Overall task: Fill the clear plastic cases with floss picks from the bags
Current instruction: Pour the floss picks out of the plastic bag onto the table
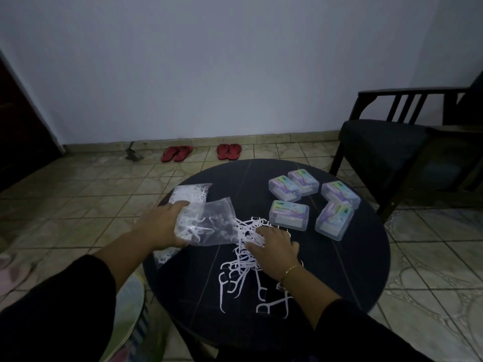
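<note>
A round dark table (339,278) carries everything. My left hand (162,226) grips a clear plastic bag (209,223) that still has white floss picks in it, its mouth turned to the right. A heap of loose white floss picks (245,259) lies spilled in the middle of the table. My right hand (274,249) rests flat on that heap with its fingers spread. Several clear plastic cases (288,214) with colourful labels lie closed at the right back of the table. Another bag of picks (190,193) lies behind my left hand, and a third bag (163,254) lies under it.
A dark armchair (392,152) stands to the right of the table. Two pairs of red sandals (177,152) sit on the tiled floor by the wall. The table's near edge is close to my forearms.
</note>
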`<state>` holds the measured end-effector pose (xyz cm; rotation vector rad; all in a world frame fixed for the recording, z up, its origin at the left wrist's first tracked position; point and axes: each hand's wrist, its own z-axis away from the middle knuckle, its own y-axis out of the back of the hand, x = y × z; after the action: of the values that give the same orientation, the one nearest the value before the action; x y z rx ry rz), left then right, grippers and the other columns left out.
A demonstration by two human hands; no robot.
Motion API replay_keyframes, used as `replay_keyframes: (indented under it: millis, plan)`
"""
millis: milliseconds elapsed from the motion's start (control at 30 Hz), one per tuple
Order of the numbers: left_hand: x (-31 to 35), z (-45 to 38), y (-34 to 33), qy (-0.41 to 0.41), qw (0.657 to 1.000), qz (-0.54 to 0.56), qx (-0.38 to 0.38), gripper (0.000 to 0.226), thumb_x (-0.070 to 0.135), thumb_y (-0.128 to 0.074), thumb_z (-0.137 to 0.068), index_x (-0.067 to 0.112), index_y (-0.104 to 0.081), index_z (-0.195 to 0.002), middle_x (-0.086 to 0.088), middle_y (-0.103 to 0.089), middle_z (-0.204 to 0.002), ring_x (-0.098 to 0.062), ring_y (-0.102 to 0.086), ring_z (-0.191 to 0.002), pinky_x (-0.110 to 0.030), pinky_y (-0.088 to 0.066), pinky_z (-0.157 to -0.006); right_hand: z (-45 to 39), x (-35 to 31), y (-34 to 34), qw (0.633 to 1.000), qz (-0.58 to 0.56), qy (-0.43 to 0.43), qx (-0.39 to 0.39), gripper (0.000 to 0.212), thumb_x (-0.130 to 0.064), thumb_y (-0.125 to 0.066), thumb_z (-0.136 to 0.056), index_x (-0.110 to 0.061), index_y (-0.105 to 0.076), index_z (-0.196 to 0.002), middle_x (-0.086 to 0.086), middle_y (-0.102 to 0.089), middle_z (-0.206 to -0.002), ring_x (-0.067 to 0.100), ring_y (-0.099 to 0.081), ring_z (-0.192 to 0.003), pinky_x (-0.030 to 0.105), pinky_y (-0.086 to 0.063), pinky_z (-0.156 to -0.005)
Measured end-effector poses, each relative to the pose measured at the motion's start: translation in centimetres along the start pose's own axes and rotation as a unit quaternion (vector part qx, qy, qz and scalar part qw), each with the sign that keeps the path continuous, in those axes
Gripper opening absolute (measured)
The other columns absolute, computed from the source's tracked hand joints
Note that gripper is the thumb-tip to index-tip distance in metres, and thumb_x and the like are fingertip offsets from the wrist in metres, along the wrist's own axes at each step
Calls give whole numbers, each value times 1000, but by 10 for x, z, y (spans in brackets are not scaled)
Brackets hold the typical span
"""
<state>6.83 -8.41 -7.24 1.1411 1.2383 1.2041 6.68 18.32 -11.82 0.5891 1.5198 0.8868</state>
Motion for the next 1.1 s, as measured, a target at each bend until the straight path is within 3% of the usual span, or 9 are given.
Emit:
replay_keyframes:
  millis: [133, 333, 467, 567, 667, 767, 967, 1100]
  plan:
    - [1, -3, -9, 18, 1000, 21, 12, 115, 56, -79, -61, 31, -10, -150, -3, -34, -149, -24, -38, -131, -39, -33, -104, 5, 4, 8, 1000, -21, 19, -2, 52, -59, -50, -87, -35, -43, -133, -8, -38, -142, 14, -26, -134, 42, -19, -106]
    - [10, 12, -7, -37, 995, -29, 86, 119, 72, -67, -59, 33, -3, -151, 0, -18, -155, -21, -20, -141, -41, -16, -111, 26, 29, 36, 994, 39, 92, -44, 69, -68, -47, -83, -37, -32, -142, -8, -23, -153, 14, -14, -141, 45, -11, -112]
    - [32, 37, -8, -171, 973, -70, 136, 107, 94, -34, -61, 36, -17, -149, -1, -22, -155, -20, -14, -141, -46, -10, -113, 46, 50, 44, 971, 144, 138, -131, 111, -90, -38, -54, -41, -5, -148, -9, 5, -158, 14, 10, -144, 46, 4, -114]
    - [48, 52, -30, -282, 942, -117, 139, 99, 95, -26, -65, 37, -34, -144, -2, -34, -151, -23, -22, -137, -48, -13, -110, 51, 62, 41, 953, 211, 155, -155, 123, -96, -30, -44, -41, 10, -147, -7, 15, -158, 15, 18, -143, 48, 8, -115]
    - [56, 54, -46, -283, 941, -131, 134, 87, 90, -26, -72, 37, -40, -141, -4, -38, -149, -26, -32, -135, -48, -14, -107, 45, 63, 35, 953, 219, 139, -159, 122, -97, -22, -44, -40, 12, -147, -5, 16, -158, 15, 19, -143, 50, 10, -115]
    - [59, 50, -51, -258, 949, -115, 143, 77, 84, -25, -80, 38, -44, -138, -5, -38, -149, -26, -31, -136, -50, -13, -107, 35, 55, 29, 953, 225, 132, -156, 117, -95, -14, -47, -38, 10, -148, -5, 13, -158, 15, 16, -144, 52, 11, -114]
    - [70, 47, -57, -196, 957, -107, 185, 69, 75, -24, -85, 34, -54, -132, -4, -44, -145, -23, -28, -136, -50, -14, -108, 11, 32, 12, 953, 226, 130, -155, 96, -84, -29, -75, -35, 4, -150, -2, 6, -159, 16, 11, -145, 52, 8, -115]
    - [77, 46, -59, -191, 943, -86, 258, 58, 64, -39, -85, 28, -60, -126, -2, -50, -139, -22, -35, -132, -46, -21, -103, 6, 26, 8, 966, 190, 142, -100, 91, -81, -29, -76, -32, -5, -150, -2, -2, -159, 17, 4, -146, 46, 3, -116]
